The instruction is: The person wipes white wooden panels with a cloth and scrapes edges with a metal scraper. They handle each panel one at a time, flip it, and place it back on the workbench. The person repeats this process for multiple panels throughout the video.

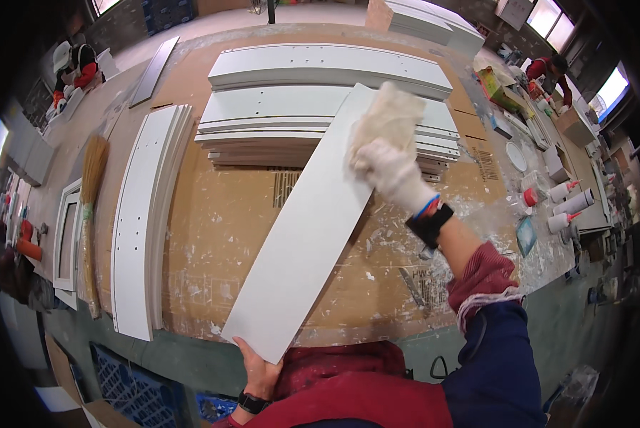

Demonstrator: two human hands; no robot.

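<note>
Head view: our left hand [260, 372] grips a board [298, 239], our gloved right hand [392, 170] a beige cloth [392, 118]; the board slants, plain white.

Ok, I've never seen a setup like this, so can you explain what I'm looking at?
There is no machine here, just a person's two hands. This picture comes from a wide fisheye camera worn on their head, looking down, so straight edges bend near the rim. The bare left hand holds the near end of a long white board. The gloved right hand has its fingers on a pale cloth, blurred, over the board's far part. On the cardboard-covered table are stacks of white panels, a straw broom at left and red-tipped bottles at right.
</note>
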